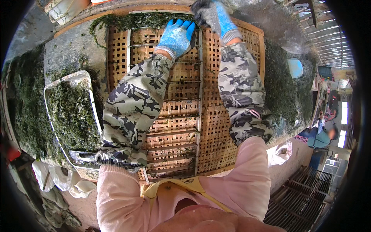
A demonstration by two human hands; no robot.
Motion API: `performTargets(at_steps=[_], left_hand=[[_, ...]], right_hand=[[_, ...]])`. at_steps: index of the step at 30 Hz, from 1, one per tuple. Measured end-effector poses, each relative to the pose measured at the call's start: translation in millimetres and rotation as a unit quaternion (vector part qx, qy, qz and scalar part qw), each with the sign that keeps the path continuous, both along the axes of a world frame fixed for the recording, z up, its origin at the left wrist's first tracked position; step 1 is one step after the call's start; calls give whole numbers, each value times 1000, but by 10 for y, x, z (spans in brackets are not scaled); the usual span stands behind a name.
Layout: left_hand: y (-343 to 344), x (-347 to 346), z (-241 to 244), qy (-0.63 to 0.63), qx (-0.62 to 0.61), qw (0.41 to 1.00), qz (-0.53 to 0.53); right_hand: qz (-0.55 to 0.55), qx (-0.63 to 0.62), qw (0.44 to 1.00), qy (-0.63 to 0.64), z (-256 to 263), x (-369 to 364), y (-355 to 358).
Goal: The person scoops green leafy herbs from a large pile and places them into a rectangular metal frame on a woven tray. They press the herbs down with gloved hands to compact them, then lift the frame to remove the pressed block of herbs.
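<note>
A woven bamboo tray [217,130] in a wooden frame lies before me, with a metal grid rack [200,87] on top. Along its far edge runs a strip of dark green seaweed [142,21]. My left hand [176,36], in a blue and grey glove, rests at this strip's near side with the fingers spread and pointing away from me; its palm is hidden. My right hand [207,14], gloved alike and blurred, is over the far right part of the tray's frame; whether it holds anything is unclear.
To the left, a white-rimmed tray [94,107] holds chopped seaweed, with more seaweed [29,107] beyond it. On the right lie seaweed [284,107] and a light blue container [295,68]. A pale tub [65,11] stands at the far left. A person [320,139] is at the far right.
</note>
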State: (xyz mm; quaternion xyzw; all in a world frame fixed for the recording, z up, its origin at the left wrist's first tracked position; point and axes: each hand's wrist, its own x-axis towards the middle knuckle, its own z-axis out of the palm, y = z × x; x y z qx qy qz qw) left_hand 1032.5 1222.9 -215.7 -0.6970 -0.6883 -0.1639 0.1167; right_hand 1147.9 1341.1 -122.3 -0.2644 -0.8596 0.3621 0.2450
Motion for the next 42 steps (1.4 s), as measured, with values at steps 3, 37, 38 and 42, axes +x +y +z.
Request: performTargets(at_steps=[3, 37, 38, 42], left_hand=[[37, -9, -31, 14, 18, 1000, -19], [-1090, -1382, 347, 128, 29, 971, 201], [-1038, -1332, 381, 134, 23, 969, 208], [-1016, -1428, 375, 153, 11, 961, 230]], right_hand=[[-8, -143, 990, 17, -550, -41, 189], [319, -522, 634, 474, -1045, -1085, -213], [382, -596, 505, 493, -1192, -1051, -84], [45, 4, 987, 152, -886, -1181, -1264]])
